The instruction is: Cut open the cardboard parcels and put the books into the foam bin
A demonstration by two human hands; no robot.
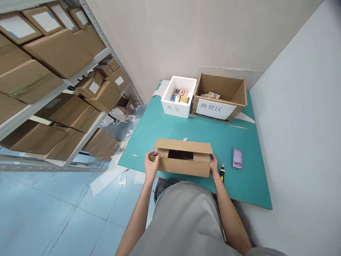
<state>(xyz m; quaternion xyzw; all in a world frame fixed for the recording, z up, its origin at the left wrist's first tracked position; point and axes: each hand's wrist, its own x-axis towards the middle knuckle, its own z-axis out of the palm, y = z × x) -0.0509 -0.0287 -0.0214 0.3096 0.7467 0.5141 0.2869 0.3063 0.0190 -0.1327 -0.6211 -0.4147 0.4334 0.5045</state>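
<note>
Cardboard box [183,161] at the near edge of the green counter [202,133], flaps partly folded with a dark gap on top. Gripped at both ends: left hand [151,164] curled round one flap, right hand [214,166] pressed against the other end. Closing looks half done; not yet sealed.

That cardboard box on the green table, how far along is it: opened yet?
Partly. The cardboard box shows a dark gap on top, flaps not fully spread. The left hand and right hand hold its two ends. A yellow-handled cutter lies beside it on the table. Its contents remain hidden; nothing has been lifted out.
</note>
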